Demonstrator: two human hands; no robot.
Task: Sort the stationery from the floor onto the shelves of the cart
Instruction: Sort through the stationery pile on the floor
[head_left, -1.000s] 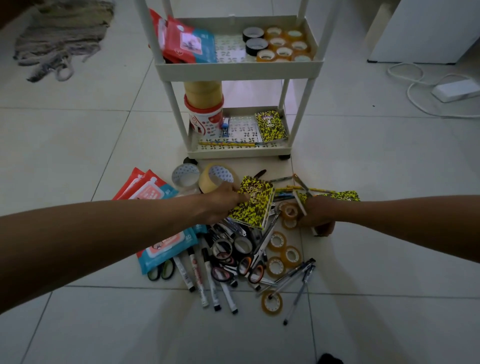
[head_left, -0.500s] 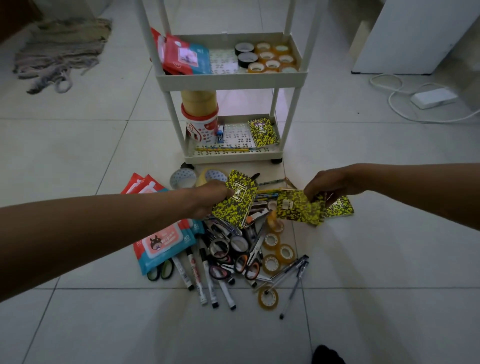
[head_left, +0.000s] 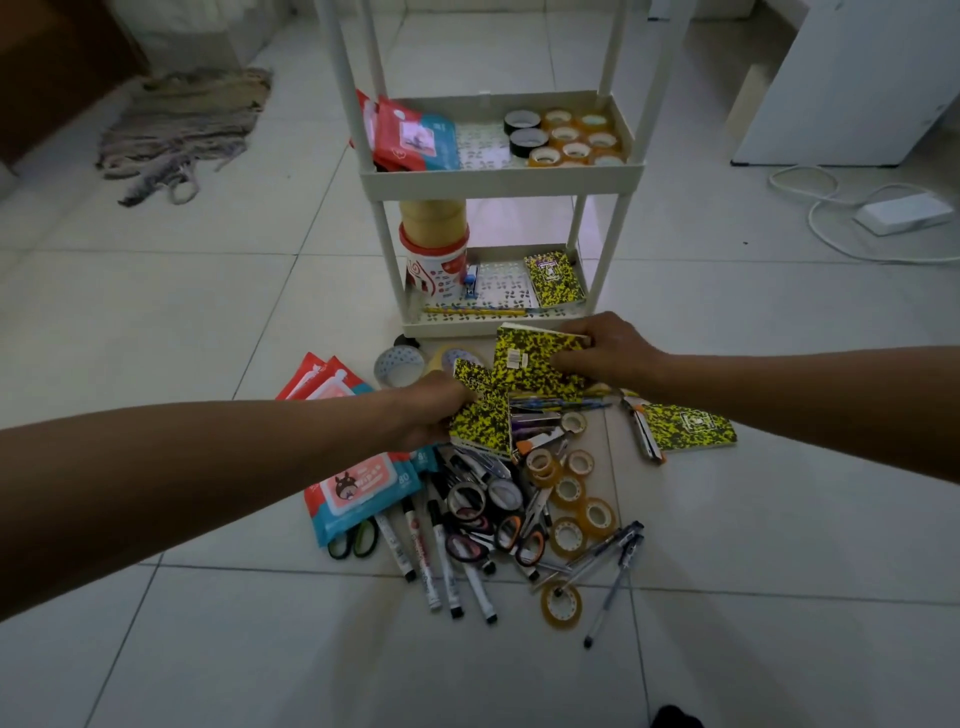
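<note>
Risen cartward, both hands (head_left: 610, 351) grip flat speckled yellow notebooks (head_left: 535, 358).

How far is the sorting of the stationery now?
Partly done. The cart already holds tape rolls, wipes packs and one notebook. Each hand, left hand and right hand, holds a notebook. Scissors, markers, pens and tapes remain on the floor.

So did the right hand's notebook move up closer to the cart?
Yes. The notebook in the right hand rose off the floor pile and now sits just below the cart's bottom shelf edge.
</note>
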